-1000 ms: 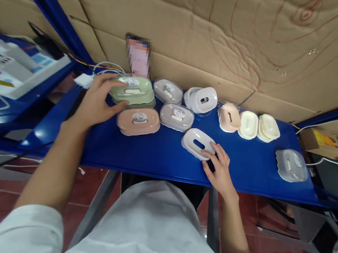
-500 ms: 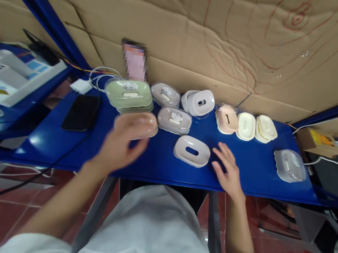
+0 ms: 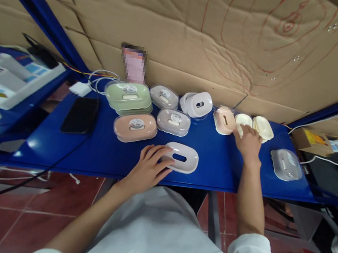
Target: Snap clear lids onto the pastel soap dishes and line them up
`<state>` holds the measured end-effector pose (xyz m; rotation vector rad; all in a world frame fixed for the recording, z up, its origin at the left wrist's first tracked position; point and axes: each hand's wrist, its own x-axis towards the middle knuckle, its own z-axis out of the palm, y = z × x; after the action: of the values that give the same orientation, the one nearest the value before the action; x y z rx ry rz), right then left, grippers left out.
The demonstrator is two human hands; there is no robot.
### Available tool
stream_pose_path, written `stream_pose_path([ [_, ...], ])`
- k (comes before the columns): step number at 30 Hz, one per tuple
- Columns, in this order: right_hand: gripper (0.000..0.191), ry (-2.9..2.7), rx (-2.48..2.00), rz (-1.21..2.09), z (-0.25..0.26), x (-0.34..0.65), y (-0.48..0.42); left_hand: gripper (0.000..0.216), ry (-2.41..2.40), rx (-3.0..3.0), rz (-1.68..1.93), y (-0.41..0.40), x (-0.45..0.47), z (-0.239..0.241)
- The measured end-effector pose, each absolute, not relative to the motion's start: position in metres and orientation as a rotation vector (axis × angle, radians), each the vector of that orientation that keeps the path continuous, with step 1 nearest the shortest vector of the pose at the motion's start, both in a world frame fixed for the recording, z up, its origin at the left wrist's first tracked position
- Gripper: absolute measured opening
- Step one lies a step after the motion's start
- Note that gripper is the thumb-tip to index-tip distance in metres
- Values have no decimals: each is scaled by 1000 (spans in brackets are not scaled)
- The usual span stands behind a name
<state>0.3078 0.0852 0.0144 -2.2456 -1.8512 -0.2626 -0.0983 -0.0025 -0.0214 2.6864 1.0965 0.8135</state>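
Note:
My left hand (image 3: 151, 166) has its thumb and fingers closed on the left end of a grey soap dish (image 3: 192, 160), an oval base with a long slot. My right hand (image 3: 248, 143) reaches to the back right, its fingers closed on the near part of a cream soap dish (image 3: 243, 120) and partly covering it. Beside that hand lie another stack of cream dishes (image 3: 264, 126) and a peach slotted dish (image 3: 223, 122). White-grey slotted dishes (image 3: 203, 104) are stacked farther left.
Lidded soap boxes stand at left: green (image 3: 128, 96), peach (image 3: 135, 127) and grey (image 3: 173, 121). A clear-lidded grey box (image 3: 286, 164) sits far right. A black phone (image 3: 80, 115) and white charger (image 3: 80, 87) with cables lie left. Cardboard (image 3: 178, 29) walls the back.
My left hand has left the peach soap box and moved right onto the grey dish, which has shifted slightly left. My right hand has moved up and right to the cream dish.

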Motion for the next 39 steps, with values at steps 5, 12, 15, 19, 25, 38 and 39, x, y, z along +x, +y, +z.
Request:
stream_pose_path([
  [5,42,-1866,-2229,-180,-8,340,14,23,957,2572,927,0,-102,-24],
  [12,22,-1979,-1696,7,-26,282,-81,22,933,2462,1109,1,-94,-19],
  [15,31,-2034,-1579,125,-23,251,-80,22,918,2529,1092,-1,-80,-15],
  [19,69,-1895,-1604,168,-15,233,-67,20,909,2645,1117,2,-59,-12],
  [25,79,-2164,-1431,93,-16,210,-54,22,868,2784,840,17,-49,-14],
  [38,41,-2447,-1154,143,2,200,-10,28,878,2745,721,8,-92,-27],
  [39,41,-2408,-1197,95,9,208,6,28,875,2736,718,9,-92,-27],
])
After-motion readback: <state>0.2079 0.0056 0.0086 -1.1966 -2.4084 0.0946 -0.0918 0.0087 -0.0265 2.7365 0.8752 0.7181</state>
